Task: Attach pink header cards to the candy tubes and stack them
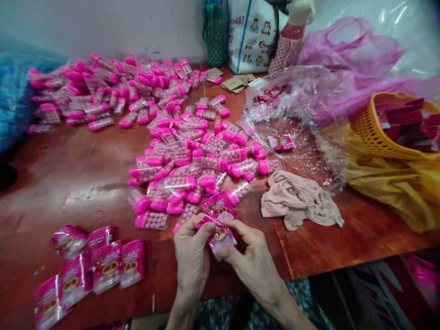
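Observation:
Between my two hands, at the table's front edge, is a pink printed packet (222, 236) with a clear lower part. My left hand (193, 250) pinches its left side with thumb and fingers. My right hand (249, 252) grips its right side and lower end. Just beyond lies another pink packet (217, 205), flat against the heap. That heap is of clear plastic candy tubes (180, 183) with bright pink caps and small pink balls inside. To the left, several filled pink packets (106, 268) lie in a loose group.
More capped tubes (99, 87) are piled at the back left by a blue plastic bag (20, 101). On the right are a crumpled beige cloth (299, 199), clear plastic with pink packets, and a yellow basket (369, 126). Bags (252, 39) and a bottle (292, 36) stand at the wall.

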The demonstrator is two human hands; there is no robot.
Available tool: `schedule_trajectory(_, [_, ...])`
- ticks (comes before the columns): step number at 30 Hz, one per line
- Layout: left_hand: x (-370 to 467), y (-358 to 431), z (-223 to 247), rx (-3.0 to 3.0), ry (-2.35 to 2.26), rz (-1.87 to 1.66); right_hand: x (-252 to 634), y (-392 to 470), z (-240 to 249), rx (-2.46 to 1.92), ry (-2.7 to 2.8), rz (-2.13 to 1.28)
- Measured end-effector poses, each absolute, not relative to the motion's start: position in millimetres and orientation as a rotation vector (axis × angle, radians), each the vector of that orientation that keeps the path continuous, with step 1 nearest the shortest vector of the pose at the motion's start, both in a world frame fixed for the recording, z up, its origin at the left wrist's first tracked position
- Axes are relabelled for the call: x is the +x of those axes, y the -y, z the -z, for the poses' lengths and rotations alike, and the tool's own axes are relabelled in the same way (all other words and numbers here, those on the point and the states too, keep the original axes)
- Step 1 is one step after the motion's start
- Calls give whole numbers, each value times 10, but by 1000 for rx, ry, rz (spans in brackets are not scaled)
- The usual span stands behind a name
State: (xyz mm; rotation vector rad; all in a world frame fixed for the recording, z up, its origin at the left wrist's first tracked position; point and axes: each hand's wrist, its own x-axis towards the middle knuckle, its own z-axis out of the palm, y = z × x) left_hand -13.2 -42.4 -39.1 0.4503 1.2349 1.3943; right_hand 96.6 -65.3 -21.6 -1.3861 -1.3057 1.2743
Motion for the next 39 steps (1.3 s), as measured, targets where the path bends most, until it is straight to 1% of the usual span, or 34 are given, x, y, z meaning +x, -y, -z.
schedule_trajectory(3, [-127, 470, 417, 529, -1279, -1457, 886, 646, 272, -1470, 1220, -1323])
schedule_trajectory(7, [-180, 513, 423, 766, -1491, -1543, 887, 631, 331, -1453, 1357, -1123])
schedule_trajectory(10, [-270, 536, 439, 1014, -1570, -1506, 941, 617, 342, -1404, 1482, -1059])
schedule_trajectory(15, [-390, 550, 487, 1290, -1522, -1503, 991, 618, 356, -1361, 1485, -1163])
schedule_trajectory(19, [-420, 539, 491, 1486, -1517, -1420, 986, 613, 375, -1408, 1217, -1257])
schedule_trajectory(23, [-414, 540, 511, 1626, -1542, -1324, 954, 612, 390, -1440, 1200, -1202])
schedule_trajectory(27, [-354, 536, 533, 1656, -1586, -1347, 918, 638, 413, -1464, 1382, -978])
schedule_trajectory(30, [-304, 521, 534, 1510, -1629, -1479, 920, 639, 427, -1459, 1452, -886])
schedule_trajectory(32, [-291, 511, 537, 1313, -1626, -1573, 927, 625, 424, -1446, 1458, -897])
schedule_trajectory(35, [-305, 498, 542, 1070, -1545, -1593, 925, 604, 395, -1414, 1407, -973])
schedule_trajectory(39, [-326, 494, 503, 1069, -1550, -1490, 906, 584, 332, -1438, 1279, -1032])
